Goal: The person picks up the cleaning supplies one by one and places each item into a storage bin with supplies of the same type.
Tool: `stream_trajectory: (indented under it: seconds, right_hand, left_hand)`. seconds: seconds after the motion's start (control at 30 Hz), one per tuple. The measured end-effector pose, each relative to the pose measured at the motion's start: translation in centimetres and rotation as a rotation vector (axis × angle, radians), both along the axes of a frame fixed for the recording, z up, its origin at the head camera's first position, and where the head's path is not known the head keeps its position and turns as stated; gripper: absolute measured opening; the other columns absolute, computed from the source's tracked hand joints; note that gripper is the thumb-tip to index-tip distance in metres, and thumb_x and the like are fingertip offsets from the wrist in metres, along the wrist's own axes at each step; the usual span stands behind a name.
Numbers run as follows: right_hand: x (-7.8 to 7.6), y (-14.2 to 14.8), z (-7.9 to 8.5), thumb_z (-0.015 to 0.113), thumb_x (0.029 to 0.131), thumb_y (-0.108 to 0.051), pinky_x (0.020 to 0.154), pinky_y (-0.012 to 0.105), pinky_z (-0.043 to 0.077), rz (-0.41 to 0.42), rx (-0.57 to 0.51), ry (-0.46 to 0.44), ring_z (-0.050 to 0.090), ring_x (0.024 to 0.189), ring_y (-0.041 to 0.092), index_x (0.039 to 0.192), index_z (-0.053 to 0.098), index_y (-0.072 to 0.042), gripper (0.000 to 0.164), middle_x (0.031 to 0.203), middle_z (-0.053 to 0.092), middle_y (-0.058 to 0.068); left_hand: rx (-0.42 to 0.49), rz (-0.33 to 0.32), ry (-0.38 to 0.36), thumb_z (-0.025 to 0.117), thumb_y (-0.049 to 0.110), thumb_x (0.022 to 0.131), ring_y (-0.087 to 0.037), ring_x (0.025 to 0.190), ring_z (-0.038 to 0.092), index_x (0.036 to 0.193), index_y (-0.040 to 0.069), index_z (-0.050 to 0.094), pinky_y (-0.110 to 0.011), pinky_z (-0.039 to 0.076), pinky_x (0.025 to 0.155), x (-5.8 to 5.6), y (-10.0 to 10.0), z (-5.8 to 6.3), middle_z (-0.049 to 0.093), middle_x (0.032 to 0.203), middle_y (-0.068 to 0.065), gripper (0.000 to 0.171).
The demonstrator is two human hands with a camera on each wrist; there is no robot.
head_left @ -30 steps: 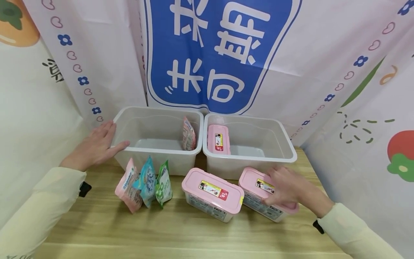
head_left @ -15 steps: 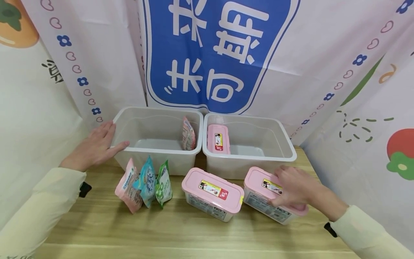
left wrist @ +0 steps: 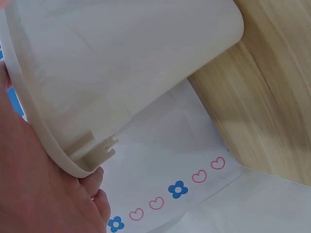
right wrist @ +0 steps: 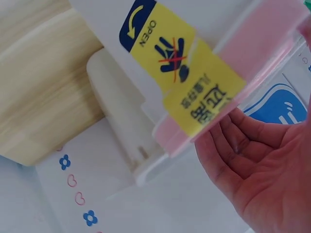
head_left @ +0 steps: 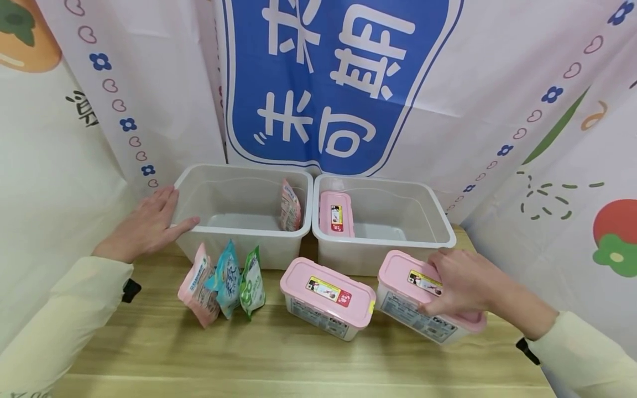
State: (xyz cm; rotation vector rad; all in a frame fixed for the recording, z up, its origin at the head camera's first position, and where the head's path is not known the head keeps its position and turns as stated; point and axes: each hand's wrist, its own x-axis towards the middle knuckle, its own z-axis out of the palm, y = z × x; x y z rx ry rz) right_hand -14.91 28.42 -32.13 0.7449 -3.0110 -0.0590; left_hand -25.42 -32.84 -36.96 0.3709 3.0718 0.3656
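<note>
The left bin (head_left: pixel 244 234) is gripped by its near-left corner by the left hand (head_left: pixel 151 221). A pink-lidded box (head_left: pixel 402 272) is grasped across its lid by the right hand (head_left: pixel 468 281), before the right bin (head_left: pixel 358 258). On the bench (head_left: pixel 298 370) are seen a 2nd box (head_left: pixel 323 294), just alongside, and 3 packets (head_left: pixel 228 281) (pink, blue, green). A 4th packet (head_left: pixel 290 210) is contained in the left bin, a 3rd box (head_left: pixel 328 217) in the right.

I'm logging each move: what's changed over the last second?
The right hand, already gripping one pink-lidded box, has moved it rightward and apparently slightly up. The left hand on the left bin, the neighbouring box and the three front packets stayed put.
</note>
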Motion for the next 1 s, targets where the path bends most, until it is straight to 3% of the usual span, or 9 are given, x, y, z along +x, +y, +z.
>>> stream_trajectory:
  seconds: [0.3, 0.53, 0.87, 1.0]
  right_hand:
    - [0.1, -0.8, 2.4, 0.085, 0.062, -0.073, 0.051, 0.024, 0.038, -0.012, 0.005, 0.008, 0.047, 0.06, 0.008, 0.088, 0.061, -0.014, 0.068, 0.071, 0.052, -0.008]
    - [0.3, -1.9, 5.0, 0.087, 0.064, -0.07, 0.048, 0.024, 0.04, -0.077, -0.053, -0.04, 0.051, 0.058, 0.009, 0.084, 0.061, -0.012, 0.067, 0.067, 0.056, -0.005]
    - [0.7, -3.3, 9.0, 0.083, 0.069, -0.076, 0.042, 0.023, 0.045, -0.146, -0.06, -0.1, 0.057, 0.051, 0.008, 0.092, 0.067, -0.005, 0.076, 0.068, 0.063, -0.001]
    - [0.7, -3.9, 10.5, 0.082, 0.07, -0.078, 0.042, 0.024, 0.045, -0.18, -0.056, -0.092, 0.058, 0.049, 0.01, 0.086, 0.065, -0.006, 0.076, 0.065, 0.063, -0.001]
  left_hand:
    - [-0.007, -0.005, 0.003, 0.038, 0.064, 0.107, -0.059, 0.158, 0.007, 0.164, -0.01, 0.001, -0.072, 0.008, 0.128, -0.1, 0.0, 0.0, 0.001, 0.171, -0.038, 0.101]
    - [-0.011, -0.004, 0.006, 0.038, 0.065, 0.107, -0.059, 0.158, 0.008, 0.164, -0.011, 0.003, -0.073, 0.009, 0.128, -0.1, 0.1, 0.1, 0.002, 0.171, -0.038, 0.101]
    - [-0.01, -0.009, 0.013, 0.04, 0.063, 0.107, -0.059, 0.158, 0.009, 0.164, -0.011, 0.003, -0.072, 0.009, 0.128, -0.2, 0.0, 0.1, 0.003, 0.171, -0.038, 0.101]
    - [-0.007, -0.009, 0.012, 0.04, 0.063, 0.107, -0.059, 0.158, 0.008, 0.164, -0.011, 0.003, -0.073, 0.009, 0.128, -0.1, 0.0, 0.0, 0.003, 0.171, -0.039, 0.101]
